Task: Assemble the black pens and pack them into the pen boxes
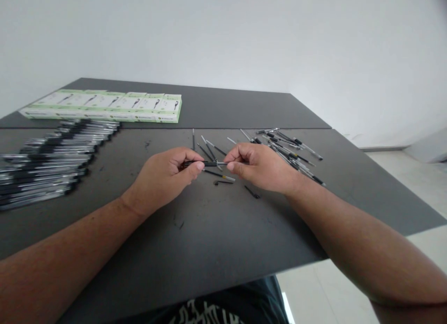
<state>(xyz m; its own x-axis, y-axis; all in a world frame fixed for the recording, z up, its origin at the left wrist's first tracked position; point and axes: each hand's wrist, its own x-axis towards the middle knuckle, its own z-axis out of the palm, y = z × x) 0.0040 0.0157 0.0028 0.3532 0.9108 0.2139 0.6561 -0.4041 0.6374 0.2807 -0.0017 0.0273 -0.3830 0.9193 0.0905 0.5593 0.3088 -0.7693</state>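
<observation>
Between my two hands a pen (210,164) with a black grip and a clear barrel lies level above the table. My left hand (171,168) pinches its dark end between thumb and fingers. At the clear end, my right hand (256,165) closes thumb and forefinger on the same pen. Just behind and below the pen, several thin refills (211,149) are scattered. Small black pen clips or caps lie nearby, one black piece (223,182) below the pen and another black piece (252,192) under my right hand.
A thick row of pens (52,161) lies at the left. Behind it stands a line of green and white boxes (104,105). A loose pile of pen parts (293,151) spreads beyond my right hand. The grey table (209,259) has its front edge near my body.
</observation>
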